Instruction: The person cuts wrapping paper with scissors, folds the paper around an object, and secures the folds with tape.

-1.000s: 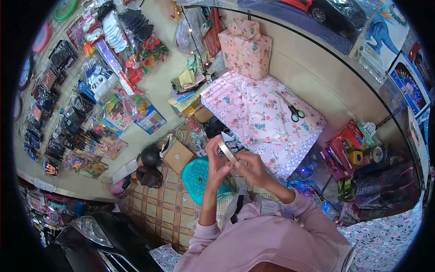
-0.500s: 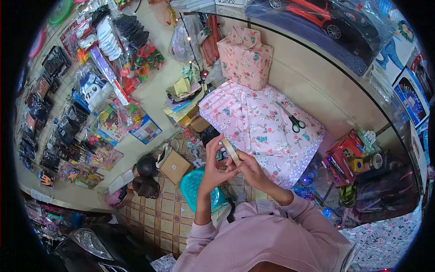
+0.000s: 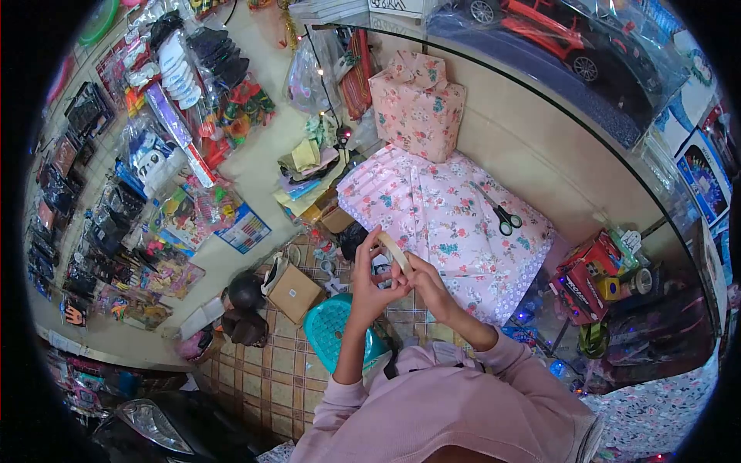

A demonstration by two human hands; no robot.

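A narrow, pale roll of tape is held up between my two hands, seen nearly edge-on. My left hand has its fingertips at the roll's upper left end, with the thumb reaching toward the other hand. At the lower right end, my right hand pinches the roll; its fingertips partly overlap the left thumb. Beyond the hands spreads a pink floral sheet of paper. Scissors with dark handles lie on the sheet's right part. A floral paper bag stands at its far edge.
On the left wall hang several packaged goods. A teal plastic stool and a cardboard box stand on the tiled floor. Red boxes sit at right. A glass edge curves behind the sheet; a boxed toy car lies above.
The view has shifted slightly. Both hands keep the roll of tape in nearly the same place, with the right fingers drawn a little closer to the left thumb.
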